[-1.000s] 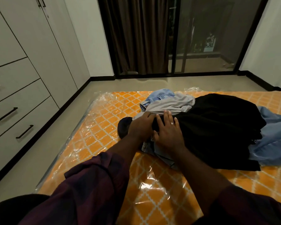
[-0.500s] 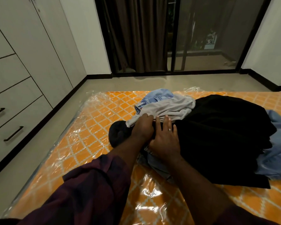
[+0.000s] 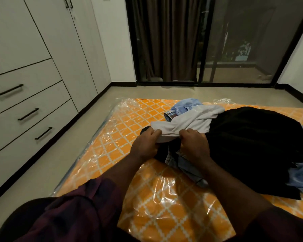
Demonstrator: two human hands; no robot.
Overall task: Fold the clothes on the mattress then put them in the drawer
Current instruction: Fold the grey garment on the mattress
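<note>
Grey garment (image 3: 191,119) held at its near edge by left hand (image 3: 144,145) and right hand (image 3: 194,147), each grip closed round the cloth, garment draped over black clothing (image 3: 252,145), pile laid on orange plastic-wrapped mattress (image 3: 129,119), drawers (image 3: 42,102) closed at left

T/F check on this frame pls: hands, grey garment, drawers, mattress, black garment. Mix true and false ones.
1. The left hand and the right hand both grip the grey garment. True.
2. One of the drawers stands open. False: every drawer in view is shut.
3. The mattress has an orange lattice pattern. True.
4. The black garment lies folded on the floor. False: it lies in a loose heap on the mattress.
</note>
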